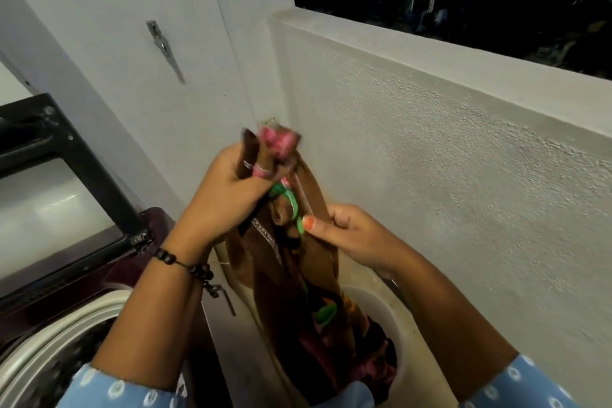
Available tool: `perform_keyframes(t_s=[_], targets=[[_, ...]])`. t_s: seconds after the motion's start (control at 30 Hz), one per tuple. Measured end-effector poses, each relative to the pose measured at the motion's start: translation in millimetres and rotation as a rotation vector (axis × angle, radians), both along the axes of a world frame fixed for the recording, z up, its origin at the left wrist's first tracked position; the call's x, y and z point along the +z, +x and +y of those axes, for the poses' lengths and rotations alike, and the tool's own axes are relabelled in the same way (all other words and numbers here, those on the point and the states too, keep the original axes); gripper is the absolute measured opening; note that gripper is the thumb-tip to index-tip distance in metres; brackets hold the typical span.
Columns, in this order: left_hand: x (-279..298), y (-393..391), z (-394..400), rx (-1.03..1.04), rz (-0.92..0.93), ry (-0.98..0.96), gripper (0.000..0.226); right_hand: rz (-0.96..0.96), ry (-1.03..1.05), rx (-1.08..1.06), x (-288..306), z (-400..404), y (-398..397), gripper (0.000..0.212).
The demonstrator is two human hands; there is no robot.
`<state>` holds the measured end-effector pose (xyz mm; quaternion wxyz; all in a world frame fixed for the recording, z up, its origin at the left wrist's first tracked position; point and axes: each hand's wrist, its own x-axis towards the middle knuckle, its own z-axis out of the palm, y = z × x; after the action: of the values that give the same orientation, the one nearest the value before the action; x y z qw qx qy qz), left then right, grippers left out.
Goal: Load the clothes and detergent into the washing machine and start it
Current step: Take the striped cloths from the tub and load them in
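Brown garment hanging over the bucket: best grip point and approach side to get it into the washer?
Grip the bunched top of the brown garment, where the left hand already holds it, coming from above. It hangs long and limp, its tail among clothes in the white bucket, so a high grip probably lifts it clear. The right hand pinches its edge; the washer sits left.

Brown garment (pixel 291 275) with pink and green trim — light-blue sleeves (pixel 516 384) dotted white, black bead bracelet (pixel 185 263).
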<state>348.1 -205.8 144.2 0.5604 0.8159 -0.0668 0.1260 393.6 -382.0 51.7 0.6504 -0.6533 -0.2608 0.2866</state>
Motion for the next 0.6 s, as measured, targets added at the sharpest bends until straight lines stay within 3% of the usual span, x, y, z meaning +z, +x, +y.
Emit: perform_keyframes(t_s=[0.07,0.13,0.2,0.27,0.37,0.47,0.6], targets=[[13,-2,6,0.073,-0.055,-0.161,0.01,-0.03,-0.198,0.096,-31,-3,3,0.028],[26,-6,13,0.108,-0.09,-0.313,0.003,-0.113,-0.437,0.162,-66,-9,9,0.017],[35,-9,18,0.116,-0.139,-0.373,0.004,-0.155,-0.616,0.23,-99,-13,13,0.007],[36,-12,19,0.103,-0.158,-0.333,0.007,-0.169,-0.664,0.203,-118,-16,16,0.02],[22,-14,18,0.031,-0.048,-0.187,0.007,-0.128,-0.493,0.001,-104,-16,17,0.011],[-1,-10,17,0.037,0.095,-0.087,0.012,-0.144,-0.241,-0.133,-62,-11,21,0.02],[-24,-9,-1,-0.062,0.213,-0.082,0.063,-0.219,-0.051,-0.141,-1,-6,17,0.018]])
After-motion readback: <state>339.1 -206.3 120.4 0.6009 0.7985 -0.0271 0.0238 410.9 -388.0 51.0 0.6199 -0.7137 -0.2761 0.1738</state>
